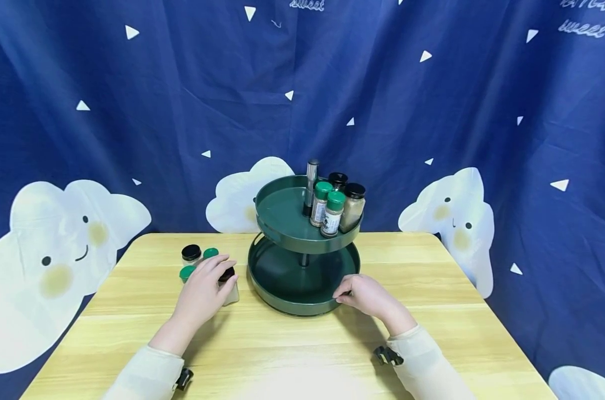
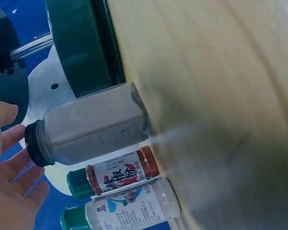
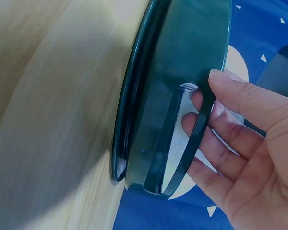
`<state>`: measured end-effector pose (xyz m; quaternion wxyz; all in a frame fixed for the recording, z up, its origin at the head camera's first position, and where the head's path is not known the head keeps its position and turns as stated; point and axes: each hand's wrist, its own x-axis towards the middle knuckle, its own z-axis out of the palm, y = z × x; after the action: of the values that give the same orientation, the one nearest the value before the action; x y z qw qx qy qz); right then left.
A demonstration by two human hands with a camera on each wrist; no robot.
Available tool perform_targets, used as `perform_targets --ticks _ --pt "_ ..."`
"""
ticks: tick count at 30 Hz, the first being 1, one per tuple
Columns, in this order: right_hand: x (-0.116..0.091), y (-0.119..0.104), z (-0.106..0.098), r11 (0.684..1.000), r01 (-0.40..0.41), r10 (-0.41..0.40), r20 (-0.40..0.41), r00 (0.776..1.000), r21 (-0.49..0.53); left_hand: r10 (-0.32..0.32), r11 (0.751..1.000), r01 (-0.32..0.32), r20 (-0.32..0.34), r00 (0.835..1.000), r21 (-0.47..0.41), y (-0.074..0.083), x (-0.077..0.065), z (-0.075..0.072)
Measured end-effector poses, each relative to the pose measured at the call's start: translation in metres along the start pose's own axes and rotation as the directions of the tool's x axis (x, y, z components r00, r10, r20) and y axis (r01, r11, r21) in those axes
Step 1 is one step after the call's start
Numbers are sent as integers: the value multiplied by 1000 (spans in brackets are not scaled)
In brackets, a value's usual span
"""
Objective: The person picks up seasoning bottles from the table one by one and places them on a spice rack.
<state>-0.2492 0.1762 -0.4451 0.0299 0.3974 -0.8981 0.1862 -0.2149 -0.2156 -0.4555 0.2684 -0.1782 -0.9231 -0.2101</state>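
My left hand (image 1: 202,289) is at a square glass jar (image 2: 93,124) of pale powder with a black lid, which stands on the table left of a dark green two-tier turntable (image 1: 292,306). In the left wrist view the fingers reach behind the lid, while the thumb stays apart from it. Beside that jar stand a green-capped bottle of red powder (image 2: 146,160) and another green-capped bottle (image 2: 149,206). My right hand (image 1: 367,297) holds the lower tier's rim, its fingers curled through the handle slot (image 3: 170,139) and the thumb on the edge.
On the upper tier (image 1: 277,205), two green-capped bottles (image 1: 331,222) and two black-lidded jars (image 1: 352,214) crowd the right side by the metal post (image 1: 310,186). Another black-lidded jar (image 1: 191,253) stands at the back left of the wooden table (image 1: 422,344). A blue curtain hangs behind.
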Motion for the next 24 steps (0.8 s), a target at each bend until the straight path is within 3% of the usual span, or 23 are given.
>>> perform_targets --ticks 14,24 --pt "3 2 -1 1000 -8 8 8 1000 13 -59 998 60 82 995 -7 -6 -1 3" --pt "1 3 3 1000 -14 14 -4 1000 3 -59 998 61 79 995 -27 -9 -3 7"
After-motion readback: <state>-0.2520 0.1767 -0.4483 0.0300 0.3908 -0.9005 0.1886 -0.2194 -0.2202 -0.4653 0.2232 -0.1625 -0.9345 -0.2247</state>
